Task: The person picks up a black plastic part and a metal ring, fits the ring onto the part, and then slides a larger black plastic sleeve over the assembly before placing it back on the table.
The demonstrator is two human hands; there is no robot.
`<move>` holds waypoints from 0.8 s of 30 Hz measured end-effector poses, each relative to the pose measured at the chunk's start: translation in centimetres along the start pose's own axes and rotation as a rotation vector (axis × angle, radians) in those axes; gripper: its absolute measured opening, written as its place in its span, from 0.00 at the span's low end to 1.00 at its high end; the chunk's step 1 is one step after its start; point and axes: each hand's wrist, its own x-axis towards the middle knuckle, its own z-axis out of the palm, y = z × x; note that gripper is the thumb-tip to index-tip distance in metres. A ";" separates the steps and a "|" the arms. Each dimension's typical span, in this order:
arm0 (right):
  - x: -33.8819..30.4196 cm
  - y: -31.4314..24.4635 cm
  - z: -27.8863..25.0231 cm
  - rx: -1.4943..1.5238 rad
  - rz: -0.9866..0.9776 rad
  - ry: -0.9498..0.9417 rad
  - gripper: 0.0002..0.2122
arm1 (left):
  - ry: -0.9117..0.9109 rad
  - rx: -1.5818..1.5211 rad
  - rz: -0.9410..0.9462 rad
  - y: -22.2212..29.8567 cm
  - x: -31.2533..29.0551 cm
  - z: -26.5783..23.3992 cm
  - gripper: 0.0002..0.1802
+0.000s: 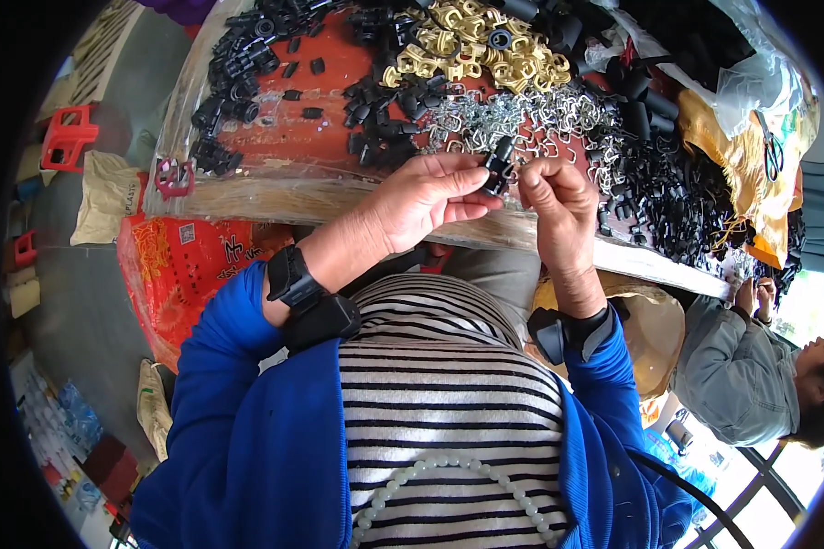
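My left hand [435, 194] grips a small black plastic fitting [498, 166] between thumb and fingers, just above the table's near edge. Close beside it on the right, my right hand [563, 206] is closed in a pinch at the fitting's side. Whatever its fingertips hold is too small to make out. Behind both hands lies a heap of bent silvery metal clips [536, 119]. Small black pieces [375, 119] are scattered left of the clips, and gold-coloured clamp-shaped parts [476, 46] are piled beyond them.
Black fittings [243, 69] line the left of the worn red tabletop [284, 137]. More small black parts [677, 206] are heaped at the right, near an orange-yellow sack [705, 137]. At the far right another person [742, 366] works by the table. A red bag [183, 274] stands below the left corner.
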 end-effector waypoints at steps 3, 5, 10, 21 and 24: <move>-0.9 -0.4 0.8 -0.123 -0.131 -0.048 0.03 | -0.024 -0.016 -0.005 -0.1 -1.2 0.9 0.14; -1.3 -0.6 1.1 -0.186 -0.203 -0.073 0.02 | -0.024 -0.015 0.000 -0.2 -1.7 1.1 0.14; -2.2 -1.6 1.4 -0.490 -0.451 -0.107 0.03 | -0.016 -0.002 -0.017 -0.5 -2.9 1.2 0.13; -1.6 -1.2 1.2 -0.766 -0.543 -0.126 0.05 | 0.075 0.088 -0.017 -0.1 -2.0 0.7 0.12; -0.7 -1.4 0.9 -0.839 -0.534 -0.159 0.06 | 0.093 0.078 -0.031 0.1 -1.3 0.4 0.14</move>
